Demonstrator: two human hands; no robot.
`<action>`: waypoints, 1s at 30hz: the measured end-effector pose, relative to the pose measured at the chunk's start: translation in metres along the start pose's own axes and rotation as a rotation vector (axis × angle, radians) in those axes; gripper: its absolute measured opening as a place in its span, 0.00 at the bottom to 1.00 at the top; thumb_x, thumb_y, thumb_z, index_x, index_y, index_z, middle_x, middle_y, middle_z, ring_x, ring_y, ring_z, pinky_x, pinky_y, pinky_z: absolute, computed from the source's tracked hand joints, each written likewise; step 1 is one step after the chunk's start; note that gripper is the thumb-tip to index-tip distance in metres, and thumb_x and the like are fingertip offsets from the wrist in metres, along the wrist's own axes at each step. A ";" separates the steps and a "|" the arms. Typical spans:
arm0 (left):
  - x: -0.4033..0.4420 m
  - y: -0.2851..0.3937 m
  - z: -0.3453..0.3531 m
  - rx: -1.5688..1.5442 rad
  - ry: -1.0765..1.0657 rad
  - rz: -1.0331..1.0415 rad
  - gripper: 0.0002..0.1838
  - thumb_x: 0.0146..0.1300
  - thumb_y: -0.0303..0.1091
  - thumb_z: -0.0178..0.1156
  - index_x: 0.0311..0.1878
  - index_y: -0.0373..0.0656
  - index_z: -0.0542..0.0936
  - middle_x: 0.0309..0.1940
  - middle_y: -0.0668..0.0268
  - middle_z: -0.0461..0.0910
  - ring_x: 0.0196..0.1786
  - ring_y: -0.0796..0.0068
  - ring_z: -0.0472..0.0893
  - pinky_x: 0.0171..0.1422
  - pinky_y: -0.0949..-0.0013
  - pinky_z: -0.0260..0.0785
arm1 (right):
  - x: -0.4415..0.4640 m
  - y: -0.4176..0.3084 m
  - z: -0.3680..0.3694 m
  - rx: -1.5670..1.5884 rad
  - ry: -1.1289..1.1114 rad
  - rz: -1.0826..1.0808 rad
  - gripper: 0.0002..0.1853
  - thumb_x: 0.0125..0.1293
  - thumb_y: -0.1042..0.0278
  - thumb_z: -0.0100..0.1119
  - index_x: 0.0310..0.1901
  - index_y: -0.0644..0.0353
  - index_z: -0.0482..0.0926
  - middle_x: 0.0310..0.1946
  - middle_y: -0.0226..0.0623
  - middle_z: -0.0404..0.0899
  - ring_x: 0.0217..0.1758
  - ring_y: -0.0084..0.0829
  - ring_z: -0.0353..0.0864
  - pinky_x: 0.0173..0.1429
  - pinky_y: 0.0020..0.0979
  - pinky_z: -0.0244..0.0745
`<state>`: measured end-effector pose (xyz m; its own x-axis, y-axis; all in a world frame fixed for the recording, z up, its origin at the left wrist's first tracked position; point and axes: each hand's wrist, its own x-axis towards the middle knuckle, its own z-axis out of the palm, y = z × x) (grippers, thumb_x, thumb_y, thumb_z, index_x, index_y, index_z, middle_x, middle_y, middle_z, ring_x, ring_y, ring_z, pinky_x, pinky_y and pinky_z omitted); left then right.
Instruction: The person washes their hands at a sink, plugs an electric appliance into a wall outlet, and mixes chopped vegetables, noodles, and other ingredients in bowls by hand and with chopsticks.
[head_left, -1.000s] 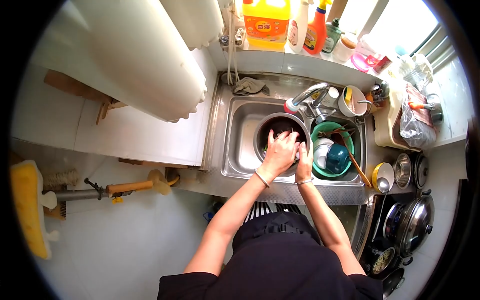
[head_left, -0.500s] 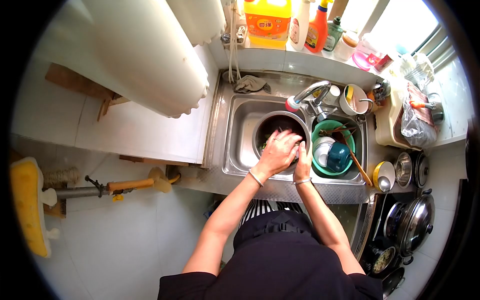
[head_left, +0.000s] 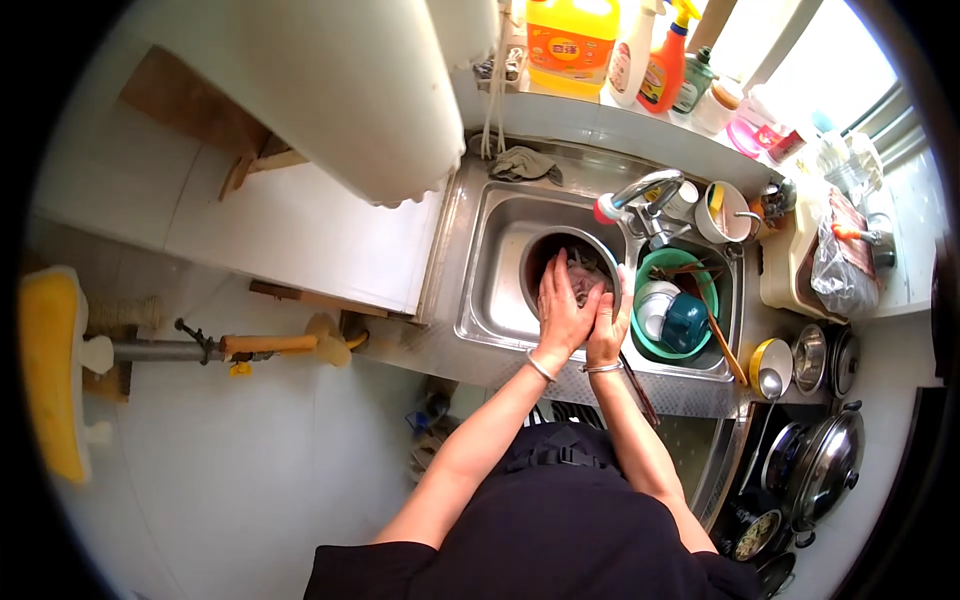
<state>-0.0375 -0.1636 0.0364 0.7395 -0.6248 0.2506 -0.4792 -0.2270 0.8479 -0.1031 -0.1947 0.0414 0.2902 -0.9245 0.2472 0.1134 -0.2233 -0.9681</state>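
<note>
A round metal pot (head_left: 530, 262) sits in the left sink basin (head_left: 490, 300), holding pinkish-grey pieces (head_left: 583, 278) that look like raw meat; their exact kind is unclear. My left hand (head_left: 565, 308) reaches in over the near left side of the pot, fingers stretched out beside the pieces. At the near right rim is my right hand (head_left: 607, 325), its thumb toward the inside and its fingers along the rim, seeming to grip the pot. Some fingertips are hidden. Each wrist wears a bangle.
A green basin (head_left: 640, 335) with dishes and a wooden utensil stands in the right sink. The faucet (head_left: 640, 190) arches beside the pot. Dark thin sticks (head_left: 638, 390) lie by the front edge. A grey cloth (head_left: 522, 165) rests behind; bottles (head_left: 665, 75) line the sill.
My hands have moved apart inside the pot, uncovering the pinkish pieces. The right hand has shifted to the rim. The whole view has shifted slightly.
</note>
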 end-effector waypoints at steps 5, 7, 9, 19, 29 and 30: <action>-0.002 0.005 0.007 0.032 -0.013 -0.120 0.41 0.48 0.44 0.64 0.65 0.44 0.58 0.57 0.48 0.61 0.59 0.46 0.61 0.63 0.54 0.55 | -0.003 0.002 0.000 0.020 -0.023 0.010 0.24 0.68 0.63 0.45 0.61 0.67 0.62 0.59 0.44 0.64 0.62 0.35 0.62 0.66 0.32 0.54; -0.002 0.007 0.009 0.031 0.008 -0.142 0.39 0.43 0.42 0.66 0.61 0.49 0.64 0.56 0.51 0.61 0.58 0.48 0.61 0.61 0.53 0.56 | 0.000 -0.014 0.000 -0.155 -0.069 -0.025 0.23 0.66 0.67 0.46 0.61 0.66 0.61 0.60 0.44 0.64 0.62 0.36 0.63 0.66 0.32 0.54; -0.001 0.009 0.009 -0.002 0.018 -0.172 0.37 0.43 0.41 0.66 0.59 0.49 0.65 0.55 0.52 0.62 0.58 0.48 0.61 0.60 0.53 0.56 | 0.001 -0.020 0.000 -0.172 -0.095 -0.022 0.23 0.66 0.68 0.45 0.61 0.66 0.61 0.60 0.44 0.64 0.62 0.36 0.63 0.66 0.31 0.55; 0.005 0.021 0.012 -0.214 0.124 -0.146 0.21 0.50 0.38 0.61 0.47 0.45 0.71 0.45 0.53 0.67 0.49 0.49 0.66 0.53 0.55 0.60 | 0.013 -0.039 -0.006 -0.323 -0.188 -0.218 0.23 0.62 0.68 0.49 0.59 0.64 0.65 0.54 0.49 0.68 0.56 0.44 0.69 0.60 0.34 0.62; 0.015 0.058 0.002 -0.556 0.250 -0.071 0.21 0.51 0.37 0.59 0.48 0.40 0.67 0.44 0.51 0.64 0.48 0.51 0.65 0.53 0.58 0.58 | 0.032 -0.095 -0.008 -0.424 -0.328 -0.458 0.23 0.61 0.65 0.51 0.57 0.65 0.66 0.50 0.51 0.70 0.52 0.46 0.70 0.58 0.37 0.63; 0.015 0.061 0.000 -0.562 0.257 -0.053 0.22 0.51 0.36 0.58 0.48 0.40 0.66 0.44 0.51 0.64 0.48 0.52 0.65 0.53 0.59 0.59 | 0.033 -0.099 -0.008 -0.438 -0.345 -0.501 0.23 0.60 0.65 0.51 0.57 0.65 0.67 0.50 0.51 0.70 0.52 0.46 0.70 0.58 0.37 0.63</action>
<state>-0.0553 -0.1866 0.0918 0.8791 -0.4079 0.2464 -0.1680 0.2184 0.9613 -0.1121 -0.2053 0.1454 0.5930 -0.5463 0.5915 -0.0575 -0.7614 -0.6457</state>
